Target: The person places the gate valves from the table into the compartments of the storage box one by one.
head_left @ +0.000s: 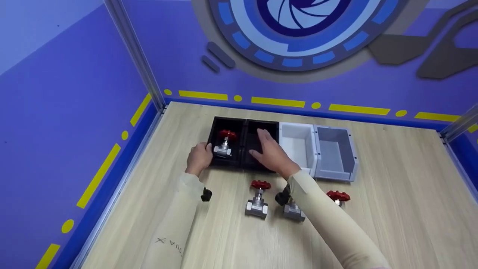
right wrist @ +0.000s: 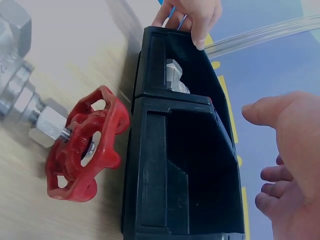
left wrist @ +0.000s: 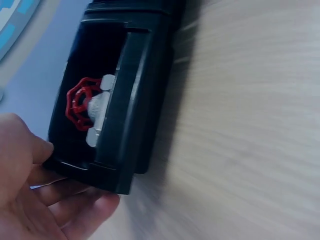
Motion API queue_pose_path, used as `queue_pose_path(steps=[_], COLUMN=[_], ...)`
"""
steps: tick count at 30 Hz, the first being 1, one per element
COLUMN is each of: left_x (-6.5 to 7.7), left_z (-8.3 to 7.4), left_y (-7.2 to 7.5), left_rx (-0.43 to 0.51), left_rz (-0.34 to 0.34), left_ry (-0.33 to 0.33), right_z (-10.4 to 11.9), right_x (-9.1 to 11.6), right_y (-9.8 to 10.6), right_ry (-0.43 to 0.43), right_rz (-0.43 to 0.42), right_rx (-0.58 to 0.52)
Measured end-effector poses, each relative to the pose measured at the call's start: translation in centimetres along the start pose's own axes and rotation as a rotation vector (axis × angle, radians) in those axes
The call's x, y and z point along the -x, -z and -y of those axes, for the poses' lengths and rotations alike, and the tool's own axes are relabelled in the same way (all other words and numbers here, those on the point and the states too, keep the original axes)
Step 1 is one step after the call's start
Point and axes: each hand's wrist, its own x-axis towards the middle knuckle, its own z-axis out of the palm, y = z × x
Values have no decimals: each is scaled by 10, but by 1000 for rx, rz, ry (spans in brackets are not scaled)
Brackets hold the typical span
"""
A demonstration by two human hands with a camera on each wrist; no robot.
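Observation:
My left hand (head_left: 199, 158) grips the side wall of the leftmost black bin (head_left: 228, 125), thumb at the rim and fingers outside and beneath it in the left wrist view. In that bin lies a gate valve (head_left: 223, 149) with a steel body and red handwheel. My right hand (head_left: 275, 155) is over the second black bin (head_left: 254, 144), thumb spread from the fingers and nothing held. The right wrist view shows no valve inside this second bin (right wrist: 205, 180).
A white bin (head_left: 298, 144) and a grey bin (head_left: 332, 149) continue the row to the right. In front stand a red-wheeled valve (head_left: 257, 207), a second valve (head_left: 294, 213) and a third valve (head_left: 338, 195), the last two partly hidden by my right arm. Purple walls rise behind and left.

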Motion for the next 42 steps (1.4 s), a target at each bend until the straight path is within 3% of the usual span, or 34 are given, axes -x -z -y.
queue_pose_path(steps=[6, 13, 22, 34, 42], left_x=[1, 0, 4, 8, 11], left_z=[4, 4, -8, -28, -36], left_y=[-4, -4, 0, -4, -10], left_rx=[17, 97, 122, 150, 191], left_rz=[-41, -65, -63, -168, -155], left_ry=[-62, -90, -149, -285, -315], right_z=[0, -2, -4, -4, -5], right_x=[7, 17, 28, 43, 53], right_y=[0, -2, -6, -11, -14], right_ry=[2, 1, 24, 8, -2], right_rz=[-12, -9, -1, 9, 36], right_rx=[-22, -30, -34, -50, -57])
